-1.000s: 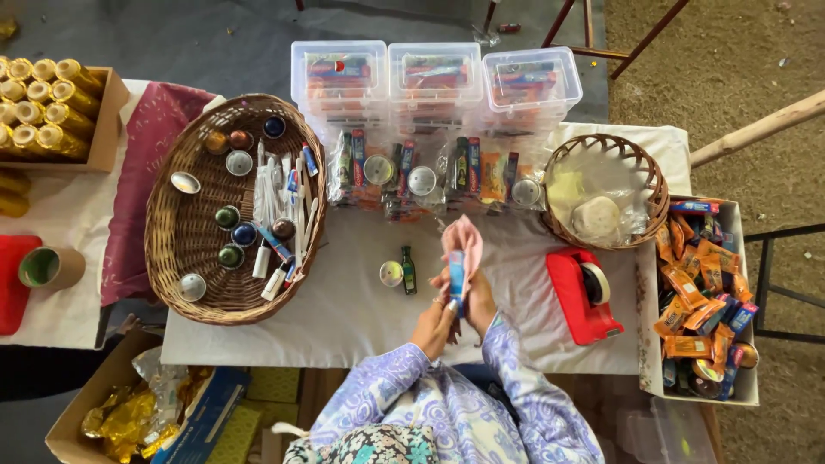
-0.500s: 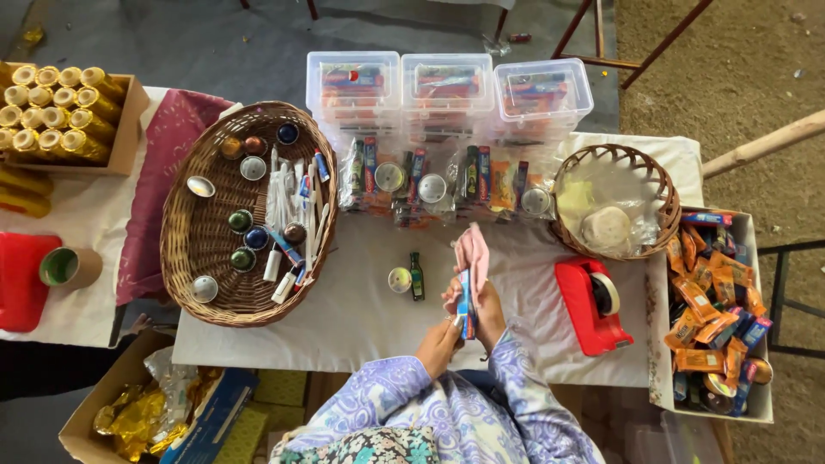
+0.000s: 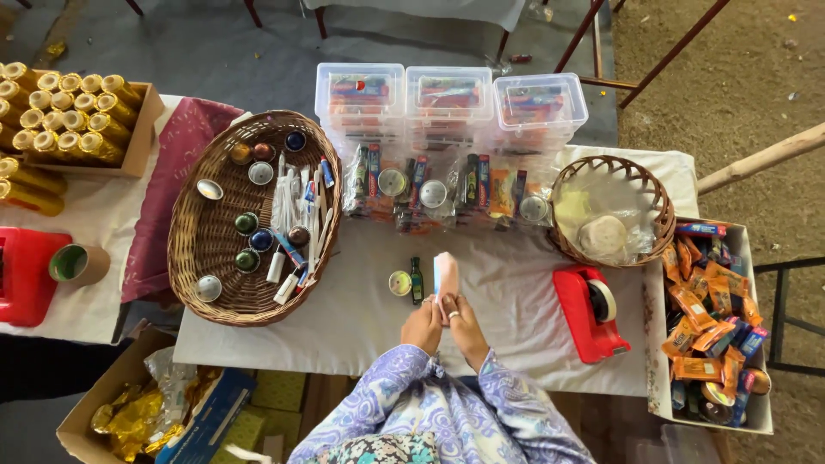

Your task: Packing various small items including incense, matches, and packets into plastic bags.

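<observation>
Sleeves (image 3: 447,412): lilac patterned, at the near table edge, both forearms angled inward.
Left hand (image 3: 422,326): fingers curled round the lower end of the packet, gripping it from the left.
Right hand (image 3: 465,325): ring on one finger; fingers closed on the same lower end from the right, touching the left hand.
Packet (image 3: 445,275): small flat pouch, pale pink with a blue strip down the left edge, held above the white tablecloth (image 3: 361,309) at mid-table.
Packet axis: long axis runs near to far; free end points away from the person, toward the bagged sets.
Change: earlier the packet's top looked splayed and flared, raised closer to the camera; now it reads as a flat, straight rectangle, lower and nearer the cloth.
Bottle (image 3: 417,281): small, dark green, lying just left of the packet, long axis near to far.
Tin (image 3: 400,283): small round, yellow-green, just beside the bottle.
Tape dispenser (image 3: 589,311): red, right of the hands.
Big basket (image 3: 206,258): oval wicker, left; holds round tins and white tubes.
Small basket (image 3: 612,168): round wicker, right; clear plastic inside.
Snack box (image 3: 713,326): far right; orange and blue wrappers.
Bagged sets (image 3: 438,191): clear bags in a row beyond the packet.
Tubs (image 3: 449,99): three clear lidded ones, farthest row.
</observation>
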